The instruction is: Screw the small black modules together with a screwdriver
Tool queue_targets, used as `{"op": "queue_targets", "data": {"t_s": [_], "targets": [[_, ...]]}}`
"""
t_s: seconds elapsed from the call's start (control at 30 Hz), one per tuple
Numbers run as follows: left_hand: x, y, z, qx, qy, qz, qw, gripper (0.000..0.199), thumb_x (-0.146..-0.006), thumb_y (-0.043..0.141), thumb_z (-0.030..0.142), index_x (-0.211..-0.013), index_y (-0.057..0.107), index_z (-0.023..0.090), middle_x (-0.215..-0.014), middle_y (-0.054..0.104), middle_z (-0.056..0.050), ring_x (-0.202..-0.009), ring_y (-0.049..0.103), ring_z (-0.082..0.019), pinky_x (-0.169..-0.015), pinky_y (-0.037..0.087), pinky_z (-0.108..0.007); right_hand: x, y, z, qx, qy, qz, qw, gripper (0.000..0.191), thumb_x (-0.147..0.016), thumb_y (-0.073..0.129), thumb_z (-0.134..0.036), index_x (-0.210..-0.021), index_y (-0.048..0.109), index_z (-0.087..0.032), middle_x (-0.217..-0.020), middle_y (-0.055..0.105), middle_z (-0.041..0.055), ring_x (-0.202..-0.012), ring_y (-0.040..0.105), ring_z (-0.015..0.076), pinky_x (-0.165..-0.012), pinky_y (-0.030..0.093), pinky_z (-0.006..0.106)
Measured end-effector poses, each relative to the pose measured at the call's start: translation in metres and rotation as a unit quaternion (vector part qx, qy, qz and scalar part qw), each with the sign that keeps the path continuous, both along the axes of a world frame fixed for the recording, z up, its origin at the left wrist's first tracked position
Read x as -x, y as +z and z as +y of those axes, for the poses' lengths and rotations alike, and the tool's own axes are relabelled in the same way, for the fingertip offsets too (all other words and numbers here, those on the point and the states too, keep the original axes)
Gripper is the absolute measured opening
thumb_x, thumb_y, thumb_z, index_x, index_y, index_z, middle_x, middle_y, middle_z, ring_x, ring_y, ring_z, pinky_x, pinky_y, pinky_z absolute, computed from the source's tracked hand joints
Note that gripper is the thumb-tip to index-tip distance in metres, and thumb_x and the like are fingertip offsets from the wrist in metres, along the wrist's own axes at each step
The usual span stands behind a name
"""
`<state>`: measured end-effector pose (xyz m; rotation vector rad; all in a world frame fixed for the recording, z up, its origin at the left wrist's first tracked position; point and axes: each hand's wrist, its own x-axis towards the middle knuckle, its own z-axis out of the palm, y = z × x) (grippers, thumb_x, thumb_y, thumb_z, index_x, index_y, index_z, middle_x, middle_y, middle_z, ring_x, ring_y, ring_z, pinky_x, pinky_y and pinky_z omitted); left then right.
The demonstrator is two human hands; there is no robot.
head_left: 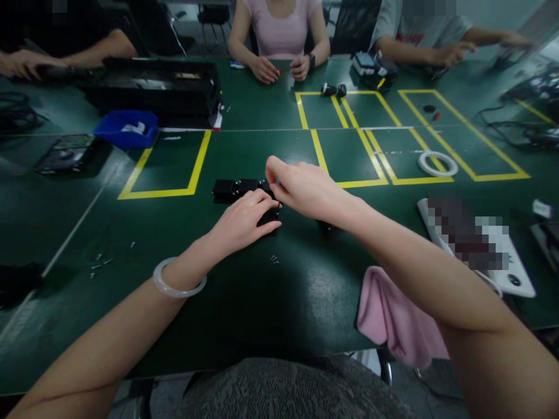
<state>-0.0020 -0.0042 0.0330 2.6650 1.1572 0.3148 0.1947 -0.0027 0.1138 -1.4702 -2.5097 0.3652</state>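
Observation:
Several black block-shaped parts stand in a row on the green table, at the centre of the view; one black block (pixel 225 190) shows at the row's left end. My left hand (pixel 248 220) lies over the right part of the row, its fingers wrapped round a black block. Just above and to the right, my right hand (pixel 297 185) is bent with its fingers pinched together over the same block; what they hold, if anything, is hidden. A few small screws (pixel 273 259) lie below my left hand. Another dark part (pixel 326 227) is half hidden under my right forearm.
Loose screws (pixel 99 256) lie at the left. Beyond are a blue bin (pixel 126 129), a long black housing (pixel 174 96) and yellow tape outlines. A white ring (pixel 438 163), a white device (pixel 515 262) and a pink cloth (pixel 393 314) are at the right. People sit across the table (pixel 262 151).

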Motion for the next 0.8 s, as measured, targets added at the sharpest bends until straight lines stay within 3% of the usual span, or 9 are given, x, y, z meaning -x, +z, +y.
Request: {"op": "queue_targets", "data": {"t_s": [0.13, 0.27, 0.33, 0.47, 0.8], "targets": [[-0.015, 0.012, 0.001, -0.009, 0.049, 0.061, 0.997, 0.029, -0.098, 0.068, 0.035, -0.118, 0.070, 0.015, -0.121, 0.070, -0.015, -0.116, 0.069, -0.035, -0.095, 0.060, -0.047, -0.004, -0.001, 0.000, -0.001, 0.008, 0.001, 1.000, 0.025, -0.104, 0.048, -0.017, -0.125, 0.061, -0.015, -0.096, 0.075, 0.0116, -0.086, 0.069, 0.0248, -0.077, 0.044, 0.032], [-0.031, 0.029, 0.005, 0.032, 0.083, 0.143, 0.986, 0.017, -0.098, 0.065, 0.029, -0.105, 0.073, 0.017, -0.089, 0.075, -0.009, -0.087, 0.075, -0.031, -0.076, 0.060, -0.040, -0.006, -0.001, 0.001, -0.001, 0.014, -0.001, 1.000, 0.026, -0.103, 0.047, -0.017, -0.125, 0.061, -0.015, -0.095, 0.075, 0.0111, -0.084, 0.068, 0.0246, -0.076, 0.043, 0.032], [-0.039, 0.037, 0.007, 0.038, 0.086, 0.190, 0.977, 0.016, -0.097, 0.063, 0.027, -0.099, 0.075, 0.017, -0.083, 0.075, -0.009, -0.083, 0.076, -0.030, -0.073, 0.058, -0.038, -0.007, -0.002, 0.001, -0.001, 0.017, -0.002, 1.000, 0.027, -0.103, 0.047, -0.018, -0.126, 0.061, -0.015, -0.095, 0.075, 0.0112, -0.083, 0.067, 0.0247, -0.075, 0.043, 0.032], [-0.051, 0.046, 0.011, 0.026, 0.074, 0.257, 0.963, 0.019, -0.094, 0.062, 0.023, -0.095, 0.078, 0.014, -0.086, 0.078, -0.013, -0.085, 0.077, -0.031, -0.073, 0.058, -0.038, -0.009, -0.003, 0.001, -0.003, 0.018, 0.004, 1.000, 0.025, -0.103, 0.048, -0.018, -0.124, 0.061, -0.015, -0.094, 0.074, 0.0102, -0.083, 0.067, 0.0237, -0.075, 0.043, 0.032], [-0.053, 0.050, 0.013, 0.029, 0.041, 0.292, 0.955, 0.023, -0.099, 0.058, 0.022, -0.106, 0.078, 0.012, -0.096, 0.081, -0.015, -0.093, 0.079, -0.032, -0.080, 0.060, -0.038, -0.016, -0.007, 0.000, -0.014, 0.020, 0.024, 0.999, 0.019, -0.104, 0.048, -0.019, -0.116, 0.062, -0.016, -0.091, 0.073, 0.0086, -0.079, 0.064, 0.0213, -0.070, 0.039, 0.030]]}}
